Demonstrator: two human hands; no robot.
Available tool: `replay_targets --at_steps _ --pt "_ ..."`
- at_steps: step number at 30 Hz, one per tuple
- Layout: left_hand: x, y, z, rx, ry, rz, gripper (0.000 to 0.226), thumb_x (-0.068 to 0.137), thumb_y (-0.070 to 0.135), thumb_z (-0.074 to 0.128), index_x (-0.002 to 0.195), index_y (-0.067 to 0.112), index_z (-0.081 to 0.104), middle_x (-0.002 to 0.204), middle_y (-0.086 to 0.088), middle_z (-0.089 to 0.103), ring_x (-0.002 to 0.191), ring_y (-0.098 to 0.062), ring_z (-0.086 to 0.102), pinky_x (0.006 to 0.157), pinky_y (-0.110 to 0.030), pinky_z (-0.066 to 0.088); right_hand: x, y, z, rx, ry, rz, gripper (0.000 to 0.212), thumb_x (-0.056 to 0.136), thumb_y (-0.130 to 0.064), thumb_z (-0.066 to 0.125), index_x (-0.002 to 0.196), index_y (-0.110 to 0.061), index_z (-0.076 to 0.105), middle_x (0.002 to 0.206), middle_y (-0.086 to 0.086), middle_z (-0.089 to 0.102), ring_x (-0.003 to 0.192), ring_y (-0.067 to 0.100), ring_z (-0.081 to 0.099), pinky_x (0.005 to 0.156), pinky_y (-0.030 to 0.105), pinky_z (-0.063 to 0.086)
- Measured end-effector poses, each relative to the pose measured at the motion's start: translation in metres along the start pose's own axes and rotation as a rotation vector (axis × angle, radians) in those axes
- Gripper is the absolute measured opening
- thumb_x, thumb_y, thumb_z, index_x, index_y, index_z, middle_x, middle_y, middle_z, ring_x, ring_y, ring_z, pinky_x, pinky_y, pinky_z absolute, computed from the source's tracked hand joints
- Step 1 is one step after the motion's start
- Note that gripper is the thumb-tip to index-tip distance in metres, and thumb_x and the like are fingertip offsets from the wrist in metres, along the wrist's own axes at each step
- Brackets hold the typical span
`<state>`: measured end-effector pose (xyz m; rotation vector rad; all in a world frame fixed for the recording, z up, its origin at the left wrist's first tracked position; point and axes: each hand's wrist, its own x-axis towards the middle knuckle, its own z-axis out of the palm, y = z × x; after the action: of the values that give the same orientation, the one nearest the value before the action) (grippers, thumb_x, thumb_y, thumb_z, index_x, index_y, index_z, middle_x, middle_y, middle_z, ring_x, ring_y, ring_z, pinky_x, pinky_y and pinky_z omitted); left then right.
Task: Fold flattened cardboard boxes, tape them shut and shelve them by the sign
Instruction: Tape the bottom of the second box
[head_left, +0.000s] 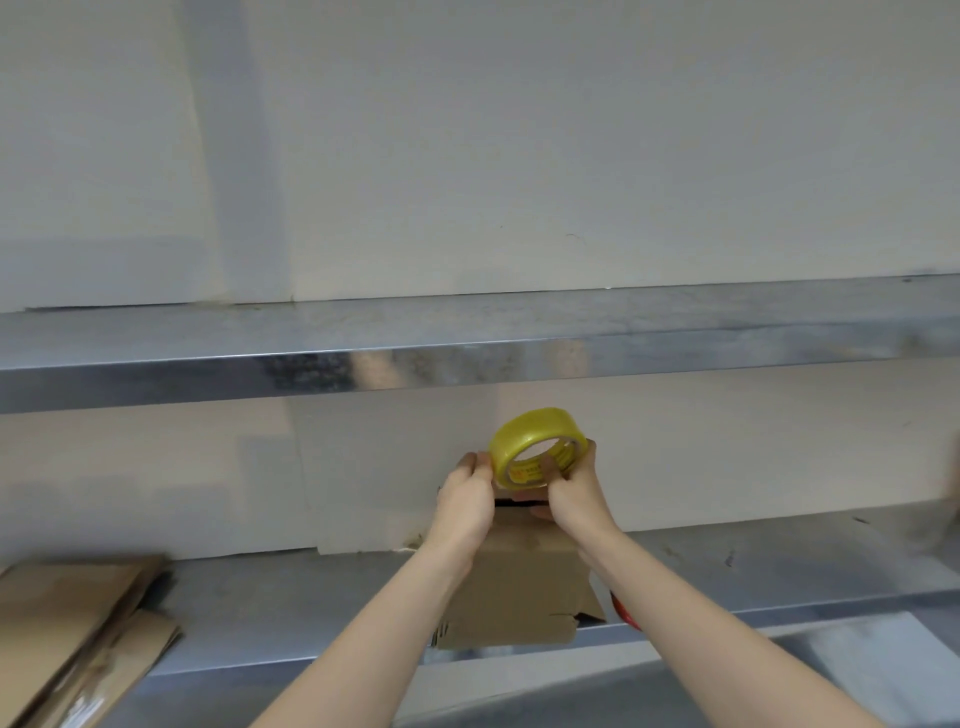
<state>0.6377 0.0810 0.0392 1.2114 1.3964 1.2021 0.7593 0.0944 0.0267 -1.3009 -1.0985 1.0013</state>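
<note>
A folded brown cardboard box (519, 577) stands on the metal shelf (291, 603) in front of me, a dark gap showing at its top. Above the box I hold up a yellow roll of tape (524, 447). My right hand (571, 488) grips the roll, with fingers through its core. My left hand (467, 499) pinches the roll's left edge with its fingertips. Both forearms reach up from the bottom of the view and cover part of the box.
A stack of flattened cardboard boxes (78, 629) lies at the left end of the shelf. An upper metal shelf (467, 338) runs across just above the tape. A red object (623, 610) peeks out beside my right forearm. The white wall (519, 156) stands behind.
</note>
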Motion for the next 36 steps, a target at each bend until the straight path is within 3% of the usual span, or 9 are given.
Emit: replay_targets --at_steps 4,9,11,13,17,21,29,33,36 --pt "-0.003 -0.002 0.001 -0.115 0.077 0.091 0.032 0.098 0.033 0.04 0.069 0.024 0.049 0.061 0.008 0.042 0.066 -0.017 0.039 0.069 -0.036 0.033 -0.004 -0.01 0.0 0.028 -0.033 -0.025 0.017 0.102 -0.011 0.043 0.113 -0.018 0.032 0.105 0.004 0.052 0.086 0.027 0.067 0.062 0.039 0.06" --pt "-0.017 -0.012 0.004 -0.156 0.064 0.19 0.051 0.1 0.022 0.041 0.05 0.029 0.045 0.049 0.013 0.033 0.056 -0.013 0.026 0.057 -0.035 0.022 0.004 -0.014 -0.013 -0.191 0.022 -0.168 0.018 0.097 -0.012 0.052 0.106 -0.022 0.04 0.09 -0.009 0.055 0.099 0.023 0.058 0.085 0.035 0.048" --pt "-0.02 -0.011 0.006 -0.174 0.071 0.245 0.052 0.101 0.021 0.04 0.05 0.029 0.044 0.05 0.014 0.032 0.056 -0.013 0.026 0.057 -0.034 0.021 0.003 -0.013 -0.014 -0.14 -0.012 -0.135 0.018 0.096 -0.013 0.056 0.102 -0.026 0.046 0.097 -0.002 0.061 0.102 0.026 0.061 0.088 0.046 0.053" --pt "-0.023 -0.007 0.006 -0.173 0.093 0.297 0.049 0.101 0.023 0.041 0.052 0.028 0.042 0.051 0.013 0.033 0.057 -0.013 0.026 0.058 -0.033 0.022 0.001 -0.015 -0.015 0.086 -0.023 -0.028 0.016 0.096 -0.008 0.055 0.103 -0.021 0.052 0.105 0.01 0.063 0.099 0.033 0.064 0.076 0.049 0.058" --pt "-0.034 -0.014 0.003 -0.064 0.04 0.369 0.04 0.103 0.019 0.04 0.063 0.016 0.037 0.055 0.008 0.035 0.055 -0.011 0.03 0.057 -0.029 0.027 -0.008 -0.029 -0.032 0.456 -0.011 0.271 0.012 0.098 0.005 0.041 0.097 0.003 0.053 0.089 0.022 0.062 0.07 0.033 0.067 0.049 0.029 0.057" --pt "-0.042 -0.007 0.002 -0.061 -0.06 0.307 0.038 0.102 0.016 0.041 0.065 0.011 0.044 0.056 0.004 0.047 0.052 -0.009 0.041 0.057 -0.021 0.037 -0.013 -0.03 -0.053 0.494 -0.101 0.36 0.016 0.1 -0.003 0.043 0.096 0.0 0.057 0.074 0.015 0.071 0.058 0.024 0.071 0.047 0.025 0.053" --pt "-0.043 0.017 -0.003 -0.054 -0.137 0.164 0.024 0.099 0.018 0.05 0.082 0.004 0.057 0.06 -0.007 0.069 0.047 -0.014 0.059 0.046 -0.02 0.043 -0.021 -0.036 -0.068 0.392 -0.167 0.353 0.024 0.101 -0.026 0.047 0.118 -0.011 0.055 0.111 0.007 0.065 0.061 0.013 0.057 0.043 0.022 0.035" --pt "-0.046 0.029 -0.012 -0.087 -0.115 0.113 0.016 0.097 0.018 0.055 0.093 0.004 0.062 0.052 -0.002 0.063 0.04 -0.009 0.053 0.041 -0.016 0.038 -0.022 -0.038 -0.071 0.489 -0.127 0.375 0.017 0.102 -0.014 0.045 0.087 -0.014 0.054 0.069 0.004 0.063 0.049 0.012 0.049 0.036 0.018 0.034" --pt "-0.045 0.038 -0.017 -0.293 -0.1 0.062 0.014 0.097 0.012 0.054 0.091 0.001 0.06 0.06 -0.008 0.064 0.045 -0.008 0.061 0.044 -0.015 0.046 -0.027 -0.044 -0.072 0.587 -0.176 0.36 0.016 0.092 -0.024 0.062 0.083 -0.011 0.06 0.068 0.004 0.064 0.052 0.016 0.062 0.048 0.023 0.052"
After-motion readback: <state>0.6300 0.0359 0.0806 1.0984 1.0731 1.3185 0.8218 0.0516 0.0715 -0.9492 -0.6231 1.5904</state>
